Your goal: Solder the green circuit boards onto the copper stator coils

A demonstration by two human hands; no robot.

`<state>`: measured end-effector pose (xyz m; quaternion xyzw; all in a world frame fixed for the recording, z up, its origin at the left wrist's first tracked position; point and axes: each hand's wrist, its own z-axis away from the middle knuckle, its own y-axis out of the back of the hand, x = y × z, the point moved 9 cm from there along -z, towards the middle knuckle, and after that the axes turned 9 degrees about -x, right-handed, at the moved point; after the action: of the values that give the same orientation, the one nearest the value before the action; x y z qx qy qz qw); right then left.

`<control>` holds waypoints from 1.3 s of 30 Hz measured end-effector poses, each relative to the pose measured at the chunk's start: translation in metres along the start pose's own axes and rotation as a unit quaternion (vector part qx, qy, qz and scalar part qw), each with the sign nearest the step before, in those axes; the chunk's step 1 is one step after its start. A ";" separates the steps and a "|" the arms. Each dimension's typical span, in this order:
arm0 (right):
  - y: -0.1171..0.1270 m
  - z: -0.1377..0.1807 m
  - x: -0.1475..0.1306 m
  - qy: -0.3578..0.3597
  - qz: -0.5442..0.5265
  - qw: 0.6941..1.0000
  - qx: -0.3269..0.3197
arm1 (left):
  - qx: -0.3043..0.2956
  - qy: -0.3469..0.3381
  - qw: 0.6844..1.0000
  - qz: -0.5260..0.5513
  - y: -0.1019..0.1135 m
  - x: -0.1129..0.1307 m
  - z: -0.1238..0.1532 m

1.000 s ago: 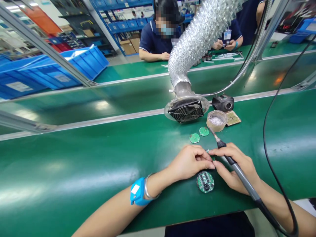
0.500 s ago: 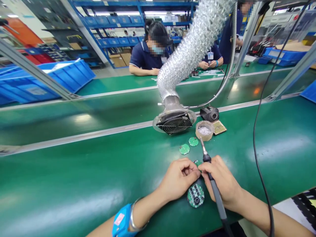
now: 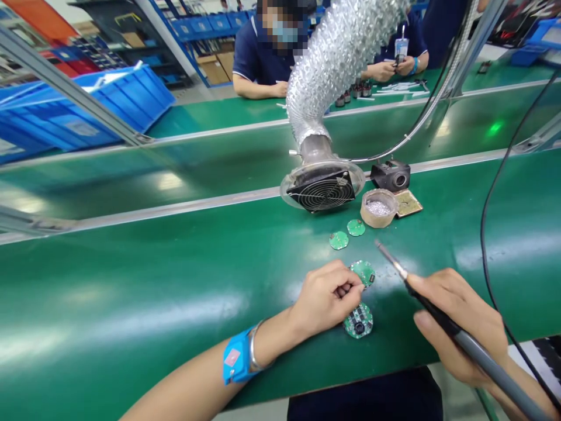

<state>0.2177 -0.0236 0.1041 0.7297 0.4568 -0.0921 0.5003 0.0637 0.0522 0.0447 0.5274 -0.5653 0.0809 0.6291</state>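
My left hand (image 3: 326, 295) is curled, its fingertips pinching the edge of a small round green circuit board (image 3: 363, 272) on the green belt (image 3: 175, 280). A larger round board (image 3: 358, 321) with black parts lies just below that hand. My right hand (image 3: 460, 318) grips a soldering iron (image 3: 438, 316); its metal tip points up-left, clear of the boards. Two more small green boards (image 3: 339, 240) (image 3: 356, 227) lie farther back. A blue wrist strap (image 3: 234, 362) is on my left wrist.
A fume extractor fan (image 3: 323, 188) on a silver flexible duct (image 3: 337, 64) stands behind the boards. Beside it are a round tub of solder bits (image 3: 378, 207), a brass-coloured pad (image 3: 408, 202) and a black device (image 3: 391, 174). Two people work across the far belt. Blue bins (image 3: 87, 117) sit at left.
My right hand has drawn the soldering iron away to the right, off the small board. My left hand still pinches that board. The camera view has shifted.
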 end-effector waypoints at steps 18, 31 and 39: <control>-0.002 0.002 -0.004 -0.021 -0.092 0.995 -0.025 | 0.055 -0.068 0.996 -0.015 0.005 0.006 0.006; -0.011 -0.004 -0.003 -0.021 -0.066 0.996 -0.050 | 0.074 -0.095 0.991 -0.057 0.005 0.009 0.008; -0.011 -0.010 -0.004 -0.020 -0.067 0.996 -0.053 | 0.077 -0.093 0.991 -0.058 0.004 0.009 0.010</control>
<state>0.2040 -0.0165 0.1040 0.6678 0.4984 -0.1156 0.5406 0.0575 0.0424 0.0522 0.6113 -0.5818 0.0386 0.5351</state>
